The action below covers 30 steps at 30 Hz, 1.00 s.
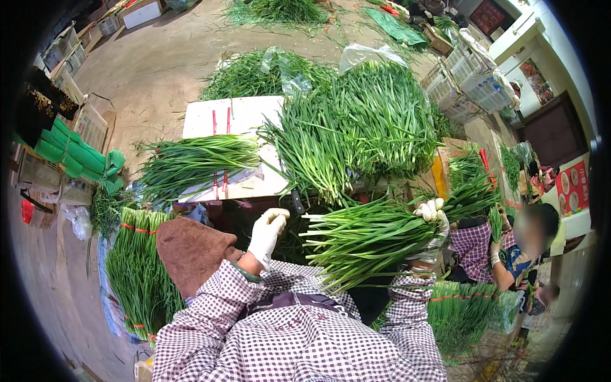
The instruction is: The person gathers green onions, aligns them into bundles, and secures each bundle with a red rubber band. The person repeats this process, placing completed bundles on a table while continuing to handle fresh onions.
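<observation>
My right hand [433,222], in a white glove, grips a loose bundle of garlic chives [367,238] by its leafy end; the pale stem ends point left. In front of my chest, my left hand [268,235], also gloved, has its fingers curled together with nothing visible in them. Just above it, the black handle of a knife [298,203] lies at the edge of a white board [200,117]. Across that board rests another loose bundle of chives [205,160], over two red ties [214,122]. A large heap of chives [377,119] covers the board's right side.
Bundles bound with red bands [141,267] stand at my left, beside a brown cloth [191,253]. More bound bundles [463,315] are at lower right. A co-worker [510,253] holds chives there. Plastic crates [470,81] are stacked at upper right.
</observation>
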Each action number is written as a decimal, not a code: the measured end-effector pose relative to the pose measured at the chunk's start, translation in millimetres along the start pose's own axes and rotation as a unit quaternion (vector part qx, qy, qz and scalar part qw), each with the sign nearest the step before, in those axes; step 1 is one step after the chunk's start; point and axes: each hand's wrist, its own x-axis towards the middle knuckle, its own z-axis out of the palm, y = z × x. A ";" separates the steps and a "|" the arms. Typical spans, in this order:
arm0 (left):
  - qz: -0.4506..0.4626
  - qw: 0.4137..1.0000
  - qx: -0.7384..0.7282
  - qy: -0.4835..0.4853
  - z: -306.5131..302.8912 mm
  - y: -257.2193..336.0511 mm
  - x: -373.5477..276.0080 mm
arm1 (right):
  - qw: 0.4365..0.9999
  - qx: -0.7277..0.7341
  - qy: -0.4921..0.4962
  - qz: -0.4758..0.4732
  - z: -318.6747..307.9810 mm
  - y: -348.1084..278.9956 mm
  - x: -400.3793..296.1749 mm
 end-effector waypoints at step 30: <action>-0.188 0.881 -0.274 -0.338 62.3 8.3 -21.1 | 0.999 -0.018 -0.034 0.005 45.0 8.0 1.4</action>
